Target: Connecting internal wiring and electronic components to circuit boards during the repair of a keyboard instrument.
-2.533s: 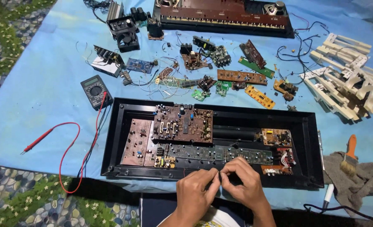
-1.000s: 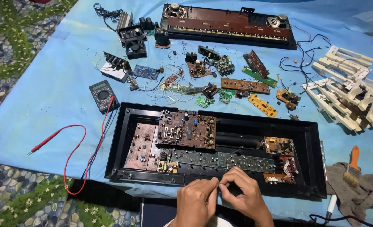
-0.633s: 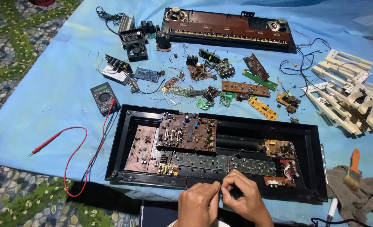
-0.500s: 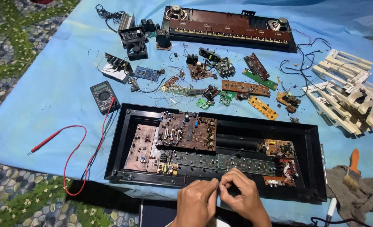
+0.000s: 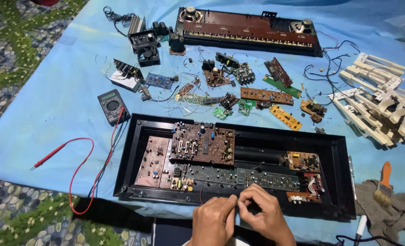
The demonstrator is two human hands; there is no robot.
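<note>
The black case (image 5: 339,150) lies open on the blue cloth (image 5: 52,105), with brown circuit boards (image 5: 202,143) inside. Both hands, left hand (image 5: 214,221) and right hand (image 5: 264,214), pinch something tiny at its near edge.

A makeshift electronics repair spot at home — a blue sheet (image 5: 52,105) spread over a patterned floor mat (image 5: 11,54), strewn with loose circuit boards (image 5: 266,95), a multimeter (image 5: 113,105) with red probe leads, and an opened black casing (image 5: 339,182) — no proper workbench
</note>
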